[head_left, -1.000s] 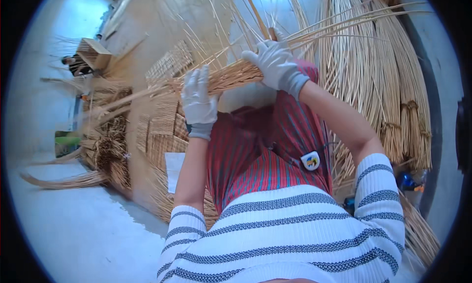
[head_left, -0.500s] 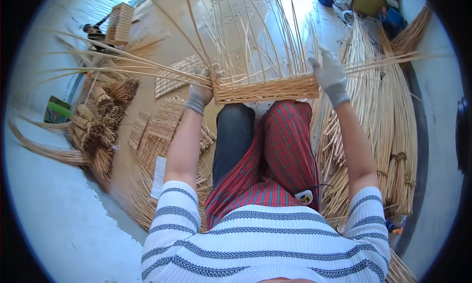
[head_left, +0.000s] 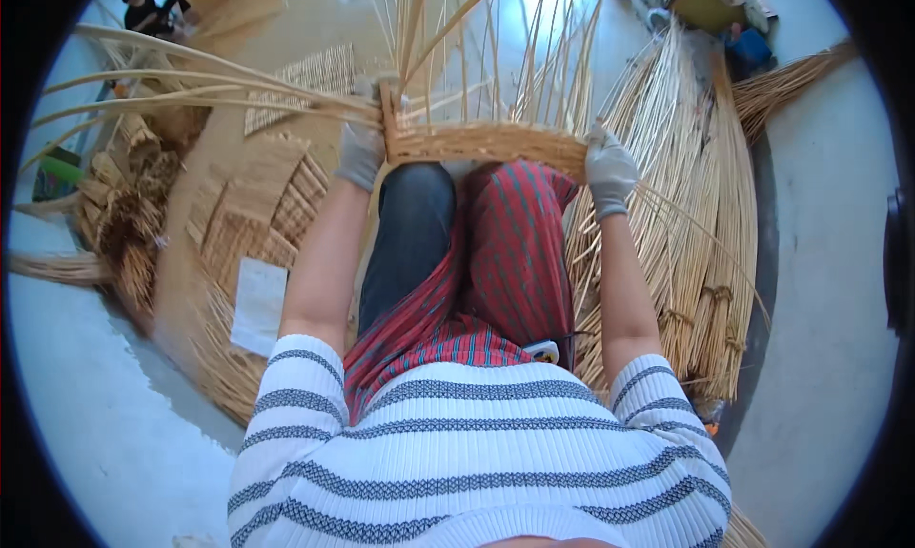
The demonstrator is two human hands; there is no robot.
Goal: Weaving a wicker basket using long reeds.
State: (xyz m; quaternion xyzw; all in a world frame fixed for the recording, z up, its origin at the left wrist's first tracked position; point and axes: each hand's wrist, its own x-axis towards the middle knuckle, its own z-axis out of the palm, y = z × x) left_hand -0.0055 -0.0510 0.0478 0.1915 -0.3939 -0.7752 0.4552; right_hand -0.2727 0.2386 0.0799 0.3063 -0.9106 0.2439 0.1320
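A partly woven basket (head_left: 486,142) of tan strands rests over my knees, with long upright stakes (head_left: 496,67) standing from it. Gloved in grey and white, my left hand (head_left: 362,148) is closed round its left end, where the fingers are partly hidden behind the corner. Several long loose strands (head_left: 219,86) run out leftward from beside that hand. At the opposite end, my right hand (head_left: 611,170), in a matching glove, is closed on the basket's corner. Thin strands (head_left: 710,232) trail from it down to the right.
Long pale stalks (head_left: 710,176) lie in bundles on the right. Woven mats (head_left: 250,200) and a white sheet (head_left: 259,305) lie to the left, near bundled stalks (head_left: 133,205). Another person in dark clothes (head_left: 152,12) is at the far left. A blue container (head_left: 753,48) stands at the far right.
My right hand has gone from raised, spread fingers to closing on the basket's right end. Strands at the right now hang downward. The whole view has shifted, and the basket appears farther left and tilted.
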